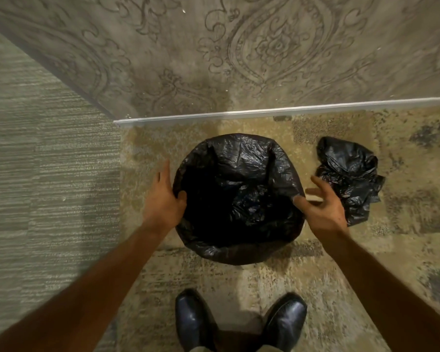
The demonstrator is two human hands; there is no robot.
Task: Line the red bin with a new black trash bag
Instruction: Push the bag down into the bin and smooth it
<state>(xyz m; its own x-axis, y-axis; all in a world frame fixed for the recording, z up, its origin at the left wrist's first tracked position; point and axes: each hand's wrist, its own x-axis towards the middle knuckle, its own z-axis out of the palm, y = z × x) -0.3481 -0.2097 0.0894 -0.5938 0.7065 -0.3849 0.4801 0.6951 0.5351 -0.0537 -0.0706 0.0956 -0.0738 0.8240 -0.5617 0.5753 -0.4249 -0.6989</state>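
A round bin stands on the carpet in front of me, fully covered by a black trash bag (239,174) that is folded over its rim and hangs down inside. No red of the bin shows. My left hand (164,199) rests against the bag at the left rim, thumb hooked over the edge. My right hand (323,204) hovers at the right rim with fingers spread, thumb touching the bag. A second, crumpled black bag (348,179) lies on the floor to the right of the bin.
A wall with grey paisley wallpaper (239,59) and a white baseboard (264,114) runs just behind the bin. My two black shoes (239,323) stand on the patterned carpet below it. A wall corner with grey ribbed carpet lies to the left.
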